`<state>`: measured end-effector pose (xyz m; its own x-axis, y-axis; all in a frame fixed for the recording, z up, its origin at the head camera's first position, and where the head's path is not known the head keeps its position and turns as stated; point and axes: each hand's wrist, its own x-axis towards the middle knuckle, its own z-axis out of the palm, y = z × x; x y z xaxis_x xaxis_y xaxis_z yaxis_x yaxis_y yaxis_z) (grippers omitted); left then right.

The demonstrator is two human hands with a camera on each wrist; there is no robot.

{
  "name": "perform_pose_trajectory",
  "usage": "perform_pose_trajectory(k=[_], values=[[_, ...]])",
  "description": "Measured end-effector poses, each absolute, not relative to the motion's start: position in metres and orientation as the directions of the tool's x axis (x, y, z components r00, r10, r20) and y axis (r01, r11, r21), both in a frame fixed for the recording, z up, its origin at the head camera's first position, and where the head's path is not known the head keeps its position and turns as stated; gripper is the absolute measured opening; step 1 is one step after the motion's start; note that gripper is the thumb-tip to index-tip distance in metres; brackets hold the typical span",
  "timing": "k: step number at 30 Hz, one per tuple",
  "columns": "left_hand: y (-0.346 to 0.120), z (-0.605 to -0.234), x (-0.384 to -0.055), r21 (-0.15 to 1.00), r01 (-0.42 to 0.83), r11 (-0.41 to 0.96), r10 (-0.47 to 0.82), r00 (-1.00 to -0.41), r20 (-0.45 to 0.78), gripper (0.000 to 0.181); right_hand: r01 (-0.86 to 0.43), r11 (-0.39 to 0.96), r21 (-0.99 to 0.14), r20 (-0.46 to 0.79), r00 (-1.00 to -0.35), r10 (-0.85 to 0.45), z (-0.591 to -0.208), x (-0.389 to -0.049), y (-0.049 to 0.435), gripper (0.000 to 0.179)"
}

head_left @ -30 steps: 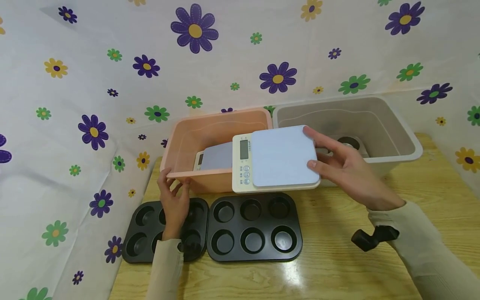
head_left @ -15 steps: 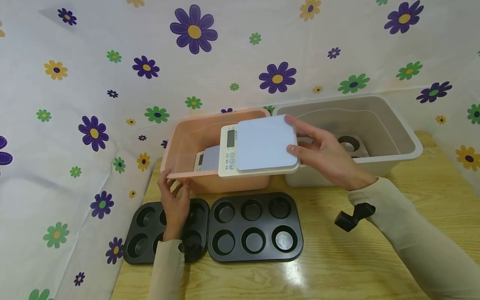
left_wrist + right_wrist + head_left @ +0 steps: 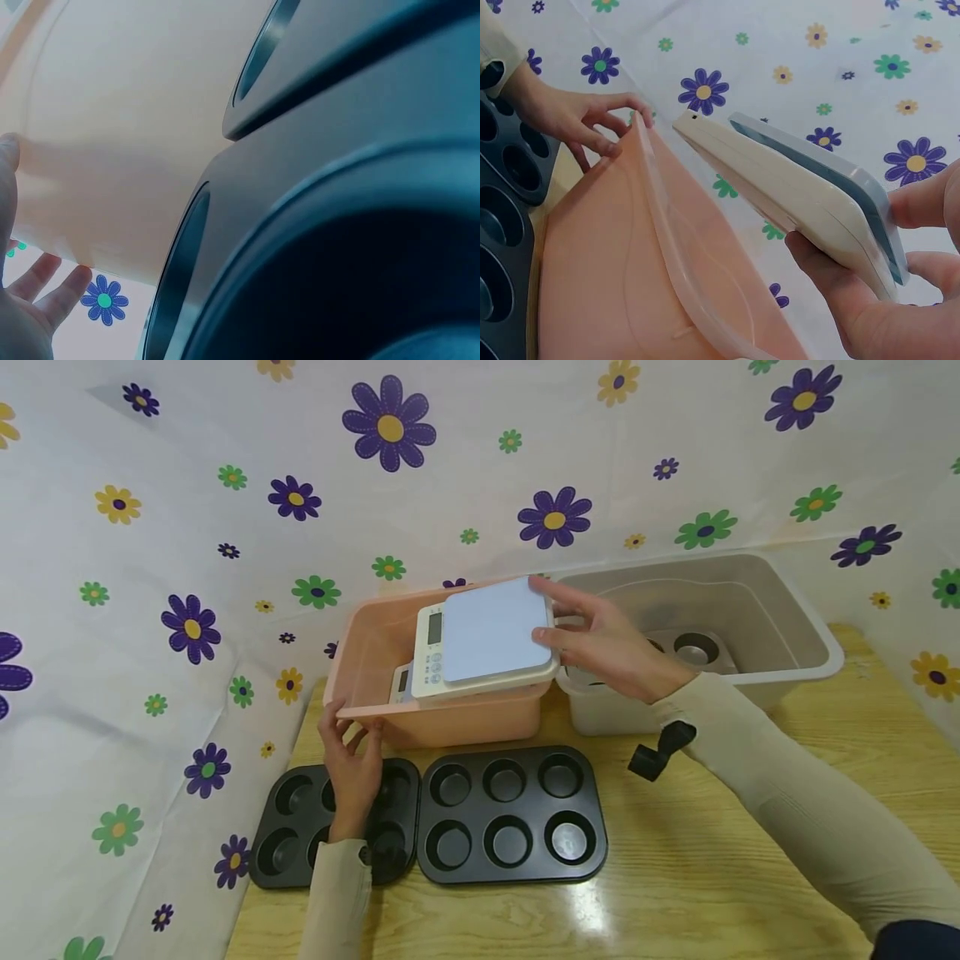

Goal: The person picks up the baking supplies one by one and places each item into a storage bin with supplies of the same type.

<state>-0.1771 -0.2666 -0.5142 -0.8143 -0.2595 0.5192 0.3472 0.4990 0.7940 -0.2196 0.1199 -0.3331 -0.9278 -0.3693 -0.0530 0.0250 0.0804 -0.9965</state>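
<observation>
My right hand (image 3: 600,639) grips the right edge of a kitchen scale (image 3: 495,635), cream with a pale platform, display and buttons. It hangs tilted over the front rim of a peach plastic bin (image 3: 450,727); the right wrist view shows the scale (image 3: 787,187) edge-on above that rim, fingers under it and thumb on top. Inside the bin lies a second scale (image 3: 402,682), mostly hidden behind the first. With its fingers hooked round the bin's front left corner, my left hand (image 3: 352,777) holds the rim; the left wrist view catches those fingers (image 3: 71,296) at the bin wall.
Two black muffin tins (image 3: 512,881) lie side by side on the wooden table (image 3: 675,860), in front of the bin. To the right stands a grey bin (image 3: 817,668) with a muffin tin (image 3: 723,660) inside. A flower-patterned cloth (image 3: 450,502) hangs behind and at the left.
My right hand has carried the scale leftward and slightly up, from between the bins to over the peach bin, covering more of the scale inside. The left hand stays on the corner.
</observation>
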Motion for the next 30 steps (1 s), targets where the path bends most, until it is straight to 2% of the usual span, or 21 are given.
perform_pose_trajectory(k=[8,13,19,30], values=[[-0.267,-0.512,-0.178,0.799,0.349,0.490,-0.259,-0.817,0.516,0.068,0.061,0.064,-0.996,-0.081,-0.927,-0.365,-0.331,-0.244,0.096,0.074],[-0.267,-0.513,-0.177,0.805,0.354,0.476,-0.261,-0.818,0.513,0.069,0.072,0.104,-0.992,-0.105,-0.927,-0.361,-0.333,-0.256,0.081,0.076],[-0.266,-0.513,-0.177,0.803,0.355,0.479,-0.257,-0.818,0.515,0.072,0.141,0.075,-0.987,-0.159,-0.916,-0.369,-0.336,-0.267,0.061,0.079],[-0.267,-0.514,-0.178,0.804,0.350,0.481,-0.261,-0.818,0.513,0.072,0.131,0.166,-0.977,-0.179,-0.930,-0.322,-0.348,-0.276,0.039,0.079]])
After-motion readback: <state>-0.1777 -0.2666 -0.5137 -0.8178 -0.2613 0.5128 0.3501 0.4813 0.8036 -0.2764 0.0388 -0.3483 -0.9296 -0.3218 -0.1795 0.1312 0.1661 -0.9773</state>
